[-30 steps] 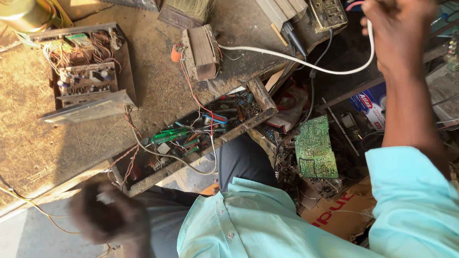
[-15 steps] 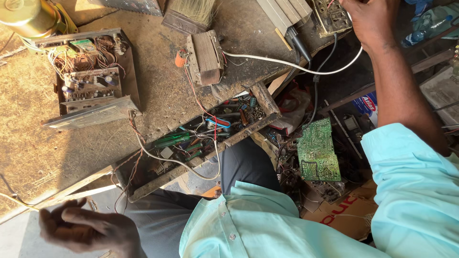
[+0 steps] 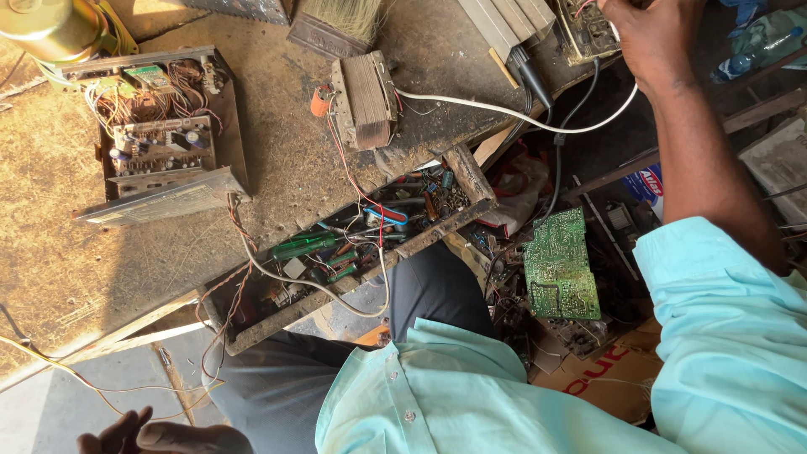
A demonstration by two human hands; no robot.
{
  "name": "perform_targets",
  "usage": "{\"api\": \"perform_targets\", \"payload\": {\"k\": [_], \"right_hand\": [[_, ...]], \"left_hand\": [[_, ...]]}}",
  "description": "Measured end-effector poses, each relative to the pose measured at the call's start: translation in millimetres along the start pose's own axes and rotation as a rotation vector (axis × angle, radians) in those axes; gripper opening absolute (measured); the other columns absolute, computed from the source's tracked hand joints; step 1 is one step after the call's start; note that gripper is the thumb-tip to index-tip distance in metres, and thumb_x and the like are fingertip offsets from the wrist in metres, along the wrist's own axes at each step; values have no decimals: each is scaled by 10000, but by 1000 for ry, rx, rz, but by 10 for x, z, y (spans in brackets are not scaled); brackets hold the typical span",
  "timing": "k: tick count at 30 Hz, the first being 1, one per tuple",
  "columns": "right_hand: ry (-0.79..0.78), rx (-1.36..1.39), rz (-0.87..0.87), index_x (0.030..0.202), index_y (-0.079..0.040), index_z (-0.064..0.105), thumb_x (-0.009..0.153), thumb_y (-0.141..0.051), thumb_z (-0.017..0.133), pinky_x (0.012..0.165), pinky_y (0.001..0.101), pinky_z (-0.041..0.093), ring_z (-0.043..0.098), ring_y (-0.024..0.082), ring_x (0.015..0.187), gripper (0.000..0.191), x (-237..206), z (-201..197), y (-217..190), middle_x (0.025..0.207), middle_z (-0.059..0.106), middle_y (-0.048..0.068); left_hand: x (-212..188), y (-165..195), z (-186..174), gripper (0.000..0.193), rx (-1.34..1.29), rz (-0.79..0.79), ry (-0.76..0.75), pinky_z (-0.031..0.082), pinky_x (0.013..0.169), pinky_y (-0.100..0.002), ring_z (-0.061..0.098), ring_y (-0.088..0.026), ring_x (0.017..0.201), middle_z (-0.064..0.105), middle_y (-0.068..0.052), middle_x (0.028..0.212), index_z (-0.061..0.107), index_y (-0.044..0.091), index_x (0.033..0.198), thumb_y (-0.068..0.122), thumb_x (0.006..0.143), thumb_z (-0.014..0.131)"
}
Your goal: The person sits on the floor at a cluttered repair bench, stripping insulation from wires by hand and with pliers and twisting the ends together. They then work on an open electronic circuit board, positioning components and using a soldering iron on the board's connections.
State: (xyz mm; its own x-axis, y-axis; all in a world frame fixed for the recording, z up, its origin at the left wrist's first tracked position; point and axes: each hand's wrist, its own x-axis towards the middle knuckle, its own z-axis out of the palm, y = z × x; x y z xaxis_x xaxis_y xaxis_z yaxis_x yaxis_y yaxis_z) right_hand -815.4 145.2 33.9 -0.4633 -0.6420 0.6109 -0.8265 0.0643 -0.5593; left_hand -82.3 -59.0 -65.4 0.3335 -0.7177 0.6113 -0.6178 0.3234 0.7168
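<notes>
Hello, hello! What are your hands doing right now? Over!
Right hand up on the circuit unit, by the white cable. Left hand low, open, holding nothing. Transformer and open drawer lie between.

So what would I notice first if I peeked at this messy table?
Probably the open drawer in the middle, stuffed with wires and green-handled tools. Beside it, a bright green circuit board lies on the junk pile at right. At top, the right hand reaches to a small board, with a white cable trailing below.
</notes>
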Motion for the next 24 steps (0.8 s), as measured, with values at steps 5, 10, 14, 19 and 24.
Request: {"api": "perform_targets", "payload": {"k": [5, 10, 14, 19, 24], "right_hand": [[-6, -64, 67, 978, 14, 686, 1034, -35, 748, 711, 272, 486, 642, 92, 799, 97, -4, 33, -23, 911, 700, 27], [-27, -82, -121, 1015, 38, 697, 957, 72, 725, 782, 284, 536, 685, 129, 909, 73, 28, 17, -117, 992, 711, 58], [-9, -127, -120, 1000, 35, 707, 951, 72, 746, 763, 278, 540, 679, 131, 875, 72, 69, 11, -141, 953, 706, 61], [-51, -9, 57, 974, 14, 714, 977, 13, 769, 756, 265, 519, 666, 104, 842, 55, 65, 57, -119, 933, 711, 45], [-80, 116, 30, 1022, 6, 736, 1013, 108, 728, 886, 269, 564, 709, 90, 929, 103, 47, 32, -109, 1009, 751, 30]], "left_hand": [[-75, -185, -66, 478, 16, -30, 6, 497, 847, -334, 587, -254, 945, 537, -205, 1189, 328, -86, 1513, 282, 1216, 403], [-161, -240, -109, 489, 22, -47, -19, 501, 850, -332, 591, -254, 948, 541, -206, 1193, 331, -90, 1514, 293, 1219, 409], [-231, -292, -145, 498, 24, -57, -31, 504, 853, -330, 595, -254, 950, 544, -206, 1196, 333, -94, 1514, 301, 1222, 413], [-266, -366, -176, 509, 39, -72, -46, 508, 856, -328, 599, -254, 953, 549, -207, 1200, 335, -99, 1515, 312, 1226, 419], [-344, -432, -201, 521, 52, -71, -76, 512, 859, -325, 603, -254, 956, 553, -208, 1204, 338, -103, 1516, 323, 1230, 425]]}}
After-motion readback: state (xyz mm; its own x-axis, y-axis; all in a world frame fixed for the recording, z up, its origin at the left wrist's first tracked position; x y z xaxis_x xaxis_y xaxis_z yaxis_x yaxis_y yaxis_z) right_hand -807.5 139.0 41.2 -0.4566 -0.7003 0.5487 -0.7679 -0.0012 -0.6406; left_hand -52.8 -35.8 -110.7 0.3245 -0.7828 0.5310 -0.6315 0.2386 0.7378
